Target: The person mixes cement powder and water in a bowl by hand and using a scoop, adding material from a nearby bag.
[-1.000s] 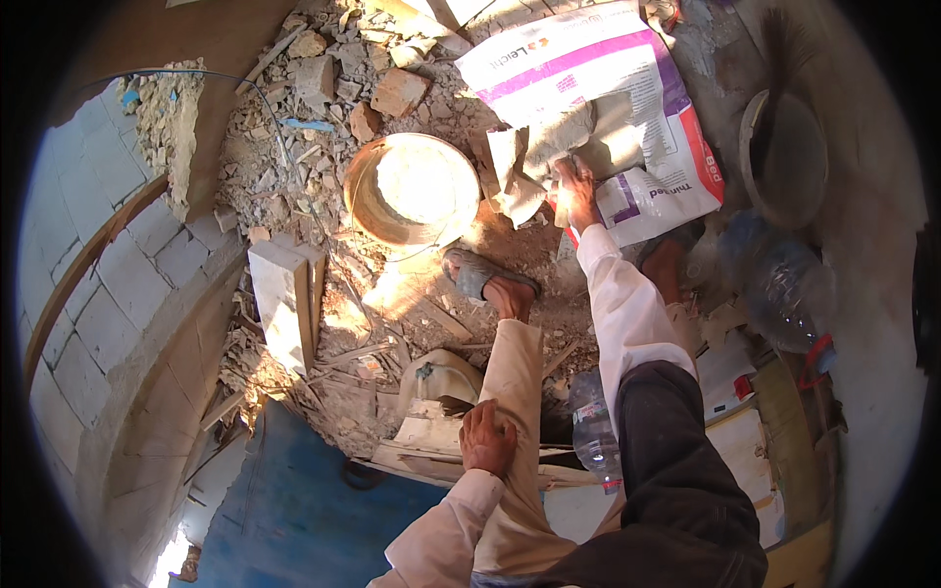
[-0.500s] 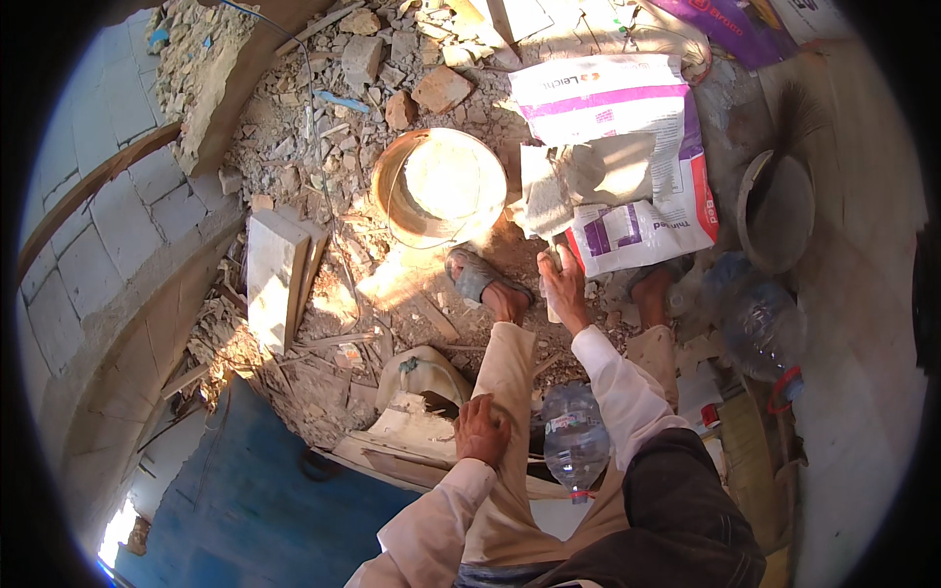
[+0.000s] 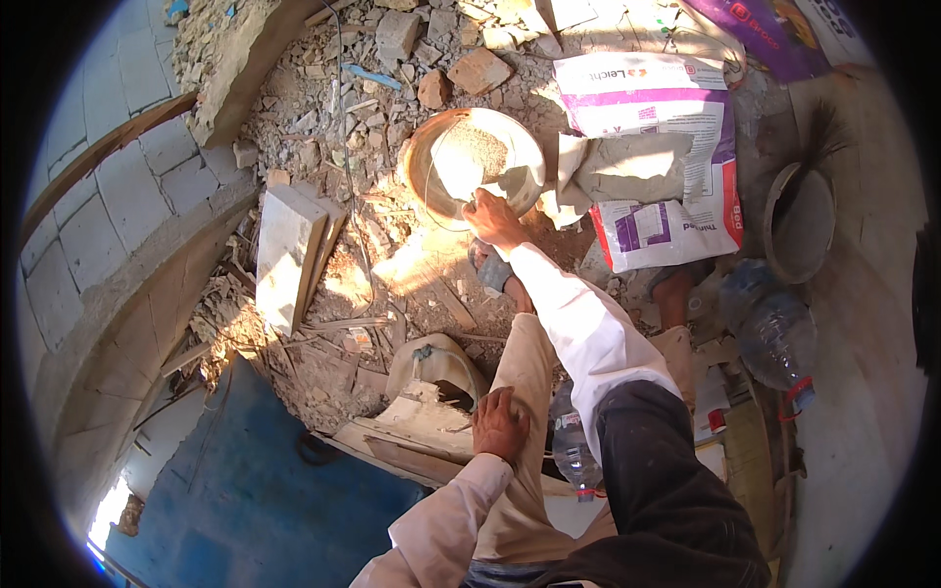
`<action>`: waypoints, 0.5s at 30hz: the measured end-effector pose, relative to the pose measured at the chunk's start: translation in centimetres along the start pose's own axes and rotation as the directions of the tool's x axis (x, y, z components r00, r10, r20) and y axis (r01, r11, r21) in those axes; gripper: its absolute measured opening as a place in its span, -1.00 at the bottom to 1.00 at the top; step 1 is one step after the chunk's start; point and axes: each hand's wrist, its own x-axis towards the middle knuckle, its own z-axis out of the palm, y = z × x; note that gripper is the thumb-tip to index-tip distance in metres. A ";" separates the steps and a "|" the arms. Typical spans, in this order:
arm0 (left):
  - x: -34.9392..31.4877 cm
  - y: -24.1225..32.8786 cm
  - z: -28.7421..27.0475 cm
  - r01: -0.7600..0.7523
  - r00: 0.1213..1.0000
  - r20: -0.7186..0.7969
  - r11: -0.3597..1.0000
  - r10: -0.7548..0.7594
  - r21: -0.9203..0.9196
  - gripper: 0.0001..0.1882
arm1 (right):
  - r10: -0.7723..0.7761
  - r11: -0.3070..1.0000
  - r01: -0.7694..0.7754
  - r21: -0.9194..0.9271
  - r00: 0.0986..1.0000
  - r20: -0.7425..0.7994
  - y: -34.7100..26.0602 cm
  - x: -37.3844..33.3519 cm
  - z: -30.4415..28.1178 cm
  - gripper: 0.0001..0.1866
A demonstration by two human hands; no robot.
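Observation:
My right hand [image 3: 497,220] is closed at the near rim of a round bucket [image 3: 420,157], gripping a trowel. The trowel's flat blade [image 3: 514,182] shows in part inside the bucket, and its handle is hidden by my fingers. Pale grey powder [image 3: 470,152] lies in the bucket, bright in the sunlight. My left hand [image 3: 501,425] rests on my left knee with its fingers draped over the trouser leg and holds nothing. To the right of the bucket lies a white and purple bag [image 3: 701,201], its grey torn paper flap [image 3: 627,171] folded over it.
Rubble [image 3: 343,137] and broken bricks [image 3: 480,72] cover the ground beyond and to the left. Wooden boards [image 3: 289,260] lean at the left. Plastic bottles [image 3: 774,338] and a round bowl [image 3: 799,225] with a brush stand right. A blue panel [image 3: 284,490] lies lower left.
My right hand has moved left and forward with the trowel, from beside the bag's near edge to the bucket. My left hand stays on my knee. The view has shifted slightly.

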 end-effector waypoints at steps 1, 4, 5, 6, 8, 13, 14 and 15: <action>-0.1 -0.6 -0.5 0.015 1.000 -0.008 1.000 -0.014 0.009 -0.49 | 0.189 0.959 -0.204 0.197 0.977 0.095 -2.1 0.4 -0.2 -0.69; -0.3 -0.9 -0.9 0.009 1.000 -0.013 1.000 -0.008 0.016 -0.48 | 0.187 0.965 -0.205 0.161 0.975 0.120 -3.0 -0.2 -0.3 -0.68; -0.3 -0.8 -1.0 0.021 1.000 -0.001 0.999 -0.021 0.024 -0.48 | 0.138 0.980 -0.161 0.121 0.975 0.175 -2.6 -0.2 -0.2 -0.66; -0.3 -0.7 -1.2 0.033 0.999 0.010 0.999 -0.033 0.035 -0.48 | 0.193 0.961 -0.206 0.185 0.977 0.088 -3.0 -1.1 -0.5 -0.68; 0.1 1.2 -0.1 -0.012 1.000 0.028 1.000 0.012 0.010 -0.48 | -0.226 0.938 0.208 -0.278 0.974 -0.034 5.6 -2.2 1.1 -0.68; -0.4 -0.4 -1.1 0.063 0.998 0.013 0.995 -0.064 0.072 -0.47 | 0.266 0.291 -0.532 0.795 0.843 0.467 -1.3 -6.6 0.1 -0.80; -0.4 0.3 -0.8 0.053 0.998 0.014 0.997 -0.054 0.062 -0.46 | 0.322 0.310 -0.575 0.757 0.813 0.486 -1.1 -7.3 -0.4 -0.70; -0.3 0.6 -0.5 0.047 0.999 0.014 0.997 -0.048 0.056 -0.46 | 0.336 0.308 -0.573 0.759 0.812 0.477 0.0 -8.3 -0.6 -0.70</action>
